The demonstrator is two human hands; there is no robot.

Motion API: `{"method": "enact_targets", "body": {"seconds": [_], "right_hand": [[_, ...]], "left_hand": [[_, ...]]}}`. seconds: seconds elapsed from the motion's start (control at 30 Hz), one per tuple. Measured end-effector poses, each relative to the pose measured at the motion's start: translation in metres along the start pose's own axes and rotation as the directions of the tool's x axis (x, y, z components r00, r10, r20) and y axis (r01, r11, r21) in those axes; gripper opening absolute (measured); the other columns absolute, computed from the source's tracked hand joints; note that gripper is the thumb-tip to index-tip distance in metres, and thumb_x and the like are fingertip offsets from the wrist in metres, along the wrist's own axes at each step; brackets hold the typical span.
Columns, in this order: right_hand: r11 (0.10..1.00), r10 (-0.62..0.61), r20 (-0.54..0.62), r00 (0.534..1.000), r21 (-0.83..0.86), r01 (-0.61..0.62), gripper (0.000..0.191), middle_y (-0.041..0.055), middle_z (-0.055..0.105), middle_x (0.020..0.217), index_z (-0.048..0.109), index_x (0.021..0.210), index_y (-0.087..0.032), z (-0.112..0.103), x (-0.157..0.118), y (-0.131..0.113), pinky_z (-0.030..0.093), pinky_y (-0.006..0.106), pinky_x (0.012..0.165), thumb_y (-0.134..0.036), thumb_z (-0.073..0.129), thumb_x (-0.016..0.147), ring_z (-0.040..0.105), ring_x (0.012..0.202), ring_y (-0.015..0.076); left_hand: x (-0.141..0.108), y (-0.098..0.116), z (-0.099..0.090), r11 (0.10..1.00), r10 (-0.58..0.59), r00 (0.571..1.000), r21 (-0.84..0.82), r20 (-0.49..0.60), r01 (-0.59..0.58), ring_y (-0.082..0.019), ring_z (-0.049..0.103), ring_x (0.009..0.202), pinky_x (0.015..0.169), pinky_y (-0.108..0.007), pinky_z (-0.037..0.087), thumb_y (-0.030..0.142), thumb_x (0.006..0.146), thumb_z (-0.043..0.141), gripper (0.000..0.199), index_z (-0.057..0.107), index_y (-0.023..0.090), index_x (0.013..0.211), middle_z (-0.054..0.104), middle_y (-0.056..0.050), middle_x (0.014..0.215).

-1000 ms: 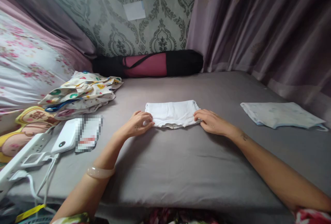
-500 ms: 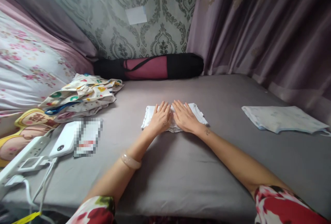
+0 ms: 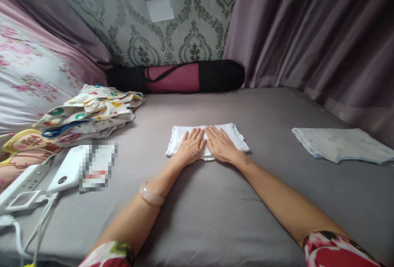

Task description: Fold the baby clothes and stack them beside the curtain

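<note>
A folded white cloth (image 3: 234,135), maybe a small garment, lies flat on the grey bed sheet (image 3: 197,209) in front of me. My left hand (image 3: 192,147) rests palm down on its middle, fingers stretched forward. Beside it, my right hand (image 3: 220,144) presses flat on the same cloth, the two hands nearly touching. Neither hand grips anything. The part of the cloth under my palms is hidden. A small tag shows at its right edge.
Off to the right lies another folded pale garment (image 3: 341,144). At left are a pile of patterned clothes (image 3: 92,111), a white power bank (image 3: 69,172), a blurred-out item (image 3: 100,166) and a power strip (image 3: 26,182) with cables. A black-and-red long bag (image 3: 175,78) lies against the wall.
Both hands have slid slightly toward me over the white cloth, uncovering more of its far edge. The view has shifted a little.
</note>
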State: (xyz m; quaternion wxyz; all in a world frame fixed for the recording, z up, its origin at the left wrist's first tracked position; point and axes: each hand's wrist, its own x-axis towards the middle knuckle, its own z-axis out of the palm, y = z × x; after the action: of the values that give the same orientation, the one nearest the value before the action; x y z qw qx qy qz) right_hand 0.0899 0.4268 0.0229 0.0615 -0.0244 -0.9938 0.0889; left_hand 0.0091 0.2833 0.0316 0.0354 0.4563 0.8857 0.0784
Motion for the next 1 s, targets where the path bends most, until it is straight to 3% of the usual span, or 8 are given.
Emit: {"method": "enact_targets", "body": {"seconds": [0.2,0.37,0.6,1.0], "right_hand": [[0.999,0.013,0.043,0.999,0.040,-0.014,0.059,0.0109,0.029,0.157,0.031,0.151,-0.007,-0.007,0.001,0.002,0.015,0.045,0.120,-0.028,0.021,0.096,0.022,0.146,0.0222],[0.997,0.076,-0.042,0.996,0.002,-0.076,0.060,0.0130,0.028,0.157,0.032,0.150,-0.004,-0.011,0.000,0.005,0.011,0.044,0.120,-0.030,0.022,0.097,0.020,0.147,0.0233],[0.993,0.116,0.032,0.993,0.019,-0.117,0.062,0.0144,0.029,0.156,0.031,0.150,-0.002,-0.003,0.000,0.009,0.015,0.044,0.119,-0.032,0.021,0.097,0.022,0.146,0.0251],[0.992,0.118,0.034,0.992,0.032,-0.119,0.062,0.0147,0.029,0.157,0.031,0.150,-0.002,-0.007,-0.001,0.010,0.016,0.043,0.120,-0.034,0.021,0.097,0.021,0.146,0.0238]], "left_hand": [[-0.002,-0.003,-0.004,1.000,0.015,0.999,0.019,-0.034,-0.014,-0.025,0.025,0.146,0.119,-0.048,0.020,0.039,0.101,0.020,0.056,0.033,0.009,0.148,0.032,-0.012,0.156],[-0.003,-0.007,-0.003,0.994,-0.028,0.984,0.098,-0.177,0.046,-0.026,0.020,0.147,0.120,-0.050,0.014,0.039,0.102,0.021,0.056,0.034,0.009,0.147,0.031,-0.013,0.156],[-0.002,-0.010,0.004,0.996,-0.053,0.997,0.064,-0.057,0.057,-0.028,0.025,0.146,0.119,-0.049,0.019,0.042,0.101,0.021,0.059,0.033,0.006,0.147,0.034,-0.014,0.154],[-0.004,-0.012,0.001,0.997,-0.037,0.993,0.069,-0.114,0.045,-0.027,0.028,0.144,0.118,-0.049,0.021,0.041,0.101,0.022,0.056,0.039,0.008,0.143,0.037,-0.015,0.153]]}}
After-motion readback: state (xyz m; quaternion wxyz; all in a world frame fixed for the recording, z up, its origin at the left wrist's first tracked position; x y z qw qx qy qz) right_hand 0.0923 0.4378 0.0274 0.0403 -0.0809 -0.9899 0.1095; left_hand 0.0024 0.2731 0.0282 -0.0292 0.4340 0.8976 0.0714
